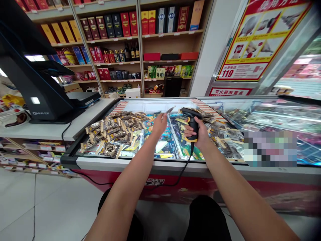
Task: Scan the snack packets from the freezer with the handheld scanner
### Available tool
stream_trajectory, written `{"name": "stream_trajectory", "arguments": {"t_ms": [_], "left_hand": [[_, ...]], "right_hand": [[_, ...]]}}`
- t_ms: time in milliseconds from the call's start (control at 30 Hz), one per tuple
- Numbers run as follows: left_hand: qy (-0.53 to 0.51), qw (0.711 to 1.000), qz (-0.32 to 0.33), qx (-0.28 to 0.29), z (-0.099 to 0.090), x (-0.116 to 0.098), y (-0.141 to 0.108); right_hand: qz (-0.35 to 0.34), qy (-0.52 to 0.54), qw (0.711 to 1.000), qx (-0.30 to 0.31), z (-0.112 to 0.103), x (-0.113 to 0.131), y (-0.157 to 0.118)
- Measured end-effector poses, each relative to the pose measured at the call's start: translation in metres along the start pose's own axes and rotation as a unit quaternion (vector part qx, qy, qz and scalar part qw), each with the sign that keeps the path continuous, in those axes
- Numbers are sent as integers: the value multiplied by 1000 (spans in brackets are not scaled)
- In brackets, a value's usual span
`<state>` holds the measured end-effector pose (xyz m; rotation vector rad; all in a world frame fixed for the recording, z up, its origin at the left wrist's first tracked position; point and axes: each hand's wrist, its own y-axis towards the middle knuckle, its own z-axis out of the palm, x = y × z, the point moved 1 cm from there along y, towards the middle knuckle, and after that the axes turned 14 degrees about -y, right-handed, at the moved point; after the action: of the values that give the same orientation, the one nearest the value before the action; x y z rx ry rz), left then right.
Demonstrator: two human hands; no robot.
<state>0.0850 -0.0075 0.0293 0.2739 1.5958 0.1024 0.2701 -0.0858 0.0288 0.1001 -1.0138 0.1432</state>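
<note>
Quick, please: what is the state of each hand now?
Left hand: closed, pinching a small thin packet.
Right hand: closed around a barcode scanner.

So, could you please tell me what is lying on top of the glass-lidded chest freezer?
Brown snack packets are spread across the glass-lidded chest freezer, under both hands. They cover the goods beneath; colourful packs show through elsewhere.

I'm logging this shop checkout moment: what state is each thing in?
Left hand: pinching a thin packet, raised over the freezer.
Right hand: gripping the barcode scanner, corded, aimed toward the packet.
Freezer lid: closed, snack packets piled on it.
</note>
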Motion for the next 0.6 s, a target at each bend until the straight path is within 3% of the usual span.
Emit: {"name": "stream_trajectory", "arguments": {"t_ms": [100,167,300,433,500,600], "left_hand": [[208,967,140,-45,-11,-22,-18],[328,930,148,-76,-27,-38,-27],[478,859,109,-149,-83,-66,-30],[561,804,37,-193,-143,-75,-20],[596,784,-3,-177,-162,-71,-15],[626,765,-34,-143,-174,-61,-13]], "right_hand": [[-6,3,1000,-1,-5,1,2],[-7,9,1000,4,-6,1,3],[-3,25,1000,0,-4,1,1],[-2,26,1000,-4,0,4,-2],[-17,33,999,2,0,6,-4],[-59,70,996,18,-4,9,-6]]}}
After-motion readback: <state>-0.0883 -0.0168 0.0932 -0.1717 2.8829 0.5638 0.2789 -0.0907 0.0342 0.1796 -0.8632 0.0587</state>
